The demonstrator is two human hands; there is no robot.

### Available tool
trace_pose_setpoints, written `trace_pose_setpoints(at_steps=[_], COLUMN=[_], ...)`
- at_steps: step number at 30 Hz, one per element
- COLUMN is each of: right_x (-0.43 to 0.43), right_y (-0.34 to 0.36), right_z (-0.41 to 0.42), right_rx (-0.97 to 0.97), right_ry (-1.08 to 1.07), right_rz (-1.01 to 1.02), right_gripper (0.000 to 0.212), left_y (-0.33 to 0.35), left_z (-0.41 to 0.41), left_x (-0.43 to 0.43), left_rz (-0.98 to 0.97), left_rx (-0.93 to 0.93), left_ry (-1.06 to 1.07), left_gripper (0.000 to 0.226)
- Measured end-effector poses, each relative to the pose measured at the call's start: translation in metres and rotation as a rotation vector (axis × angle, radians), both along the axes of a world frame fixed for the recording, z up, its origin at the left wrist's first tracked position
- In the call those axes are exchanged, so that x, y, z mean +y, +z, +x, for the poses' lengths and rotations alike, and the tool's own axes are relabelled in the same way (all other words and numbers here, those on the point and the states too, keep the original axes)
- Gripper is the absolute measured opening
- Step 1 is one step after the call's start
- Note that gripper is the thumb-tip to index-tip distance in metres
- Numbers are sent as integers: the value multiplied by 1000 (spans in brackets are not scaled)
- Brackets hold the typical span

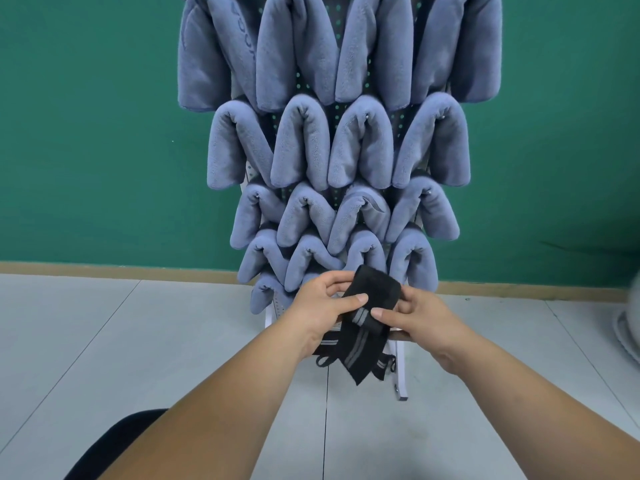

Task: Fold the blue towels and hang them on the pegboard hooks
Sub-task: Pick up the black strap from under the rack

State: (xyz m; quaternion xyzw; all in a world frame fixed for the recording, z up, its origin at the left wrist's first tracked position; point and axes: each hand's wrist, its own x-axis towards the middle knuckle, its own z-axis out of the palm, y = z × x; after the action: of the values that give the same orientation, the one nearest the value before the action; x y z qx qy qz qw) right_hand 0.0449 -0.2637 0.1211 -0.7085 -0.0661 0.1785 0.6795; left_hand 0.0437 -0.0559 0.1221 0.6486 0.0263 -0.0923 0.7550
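Bare forearms reach in from 6 o'clock and meet just below centre, where the left hand (322, 303) and right hand (419, 317) both pinch a folded black cloth (375, 292), thumbs on top and fingers curled underneath. Its long axis runs from about 1 o'clock down to 7 o'clock, grey stripes follow that length, and its lower tip and thin loops hang under the hands. Behind it, from centre up to 12 o'clock, the blue towels (301, 147) hang in rows of four on a pegboard (397, 124). Each towel is draped over its peg as an upside-down U, with the long axis upright and both ends pointing to 6 o'clock. Only the small metal tips of the hooks (443, 116) show in a few folds. The top row is cut off by the frame edge, and the lowest towels are partly hidden by the hands and cloth. A white stand leg (401, 372) shows under the right wrist. At 7 o'clock sits a dark shape (138, 431), and at 3 o'clock a blurred white object (628, 327); I cannot tell what either one is.
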Motion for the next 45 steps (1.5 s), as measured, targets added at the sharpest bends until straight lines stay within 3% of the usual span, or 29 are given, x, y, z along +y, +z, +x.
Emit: trace_pose_setpoints(at_steps=[8,13,17,21,26,30,33,37,39,41,43,45], right_x=[-2,0,0,-3,-8,-7,-6,-7,-6,-2,2,3], right_y=[5,6,7,5,4,4,1,-1,0,1,3,7], right_z=[-1,-2,1,5,9,8,6,6,6,6,4,0], right_rx=[29,-9,-33,-85,-296,-572,-713,-864,-773,-517,-211,-84], right_ry=[-101,-32,-55,-110,-207,-187,-148,-64,-65,-101,-118,-69], right_rz=[67,61,88,96,-68,-403,-466,-541,-518,-326,-86,5], right_gripper=[29,43,40,38,36,48,54,58,59,57,44,32], left_y=[-3,-3,1,-2,-7,4,12,3,0,0,-1,-4], left_z=[-5,-6,-6,-6,-1,2,1,-1,0,1,2,4], left_x=[2,3,2,2,5,2,5,7,7,9,11,12], left_rz=[204,158,164,214,156,-59,-83,-46,-56,-66,-52,-32], left_rx=[122,60,65,196,222,331,340,230,193,150,111,86], left_ry=[-200,-98,-65,-228,-140,-31,-46,-73,-51,-40,-46,-57], left_gripper=[30,16,23,32,21,37,46,24,30,38,44,46])
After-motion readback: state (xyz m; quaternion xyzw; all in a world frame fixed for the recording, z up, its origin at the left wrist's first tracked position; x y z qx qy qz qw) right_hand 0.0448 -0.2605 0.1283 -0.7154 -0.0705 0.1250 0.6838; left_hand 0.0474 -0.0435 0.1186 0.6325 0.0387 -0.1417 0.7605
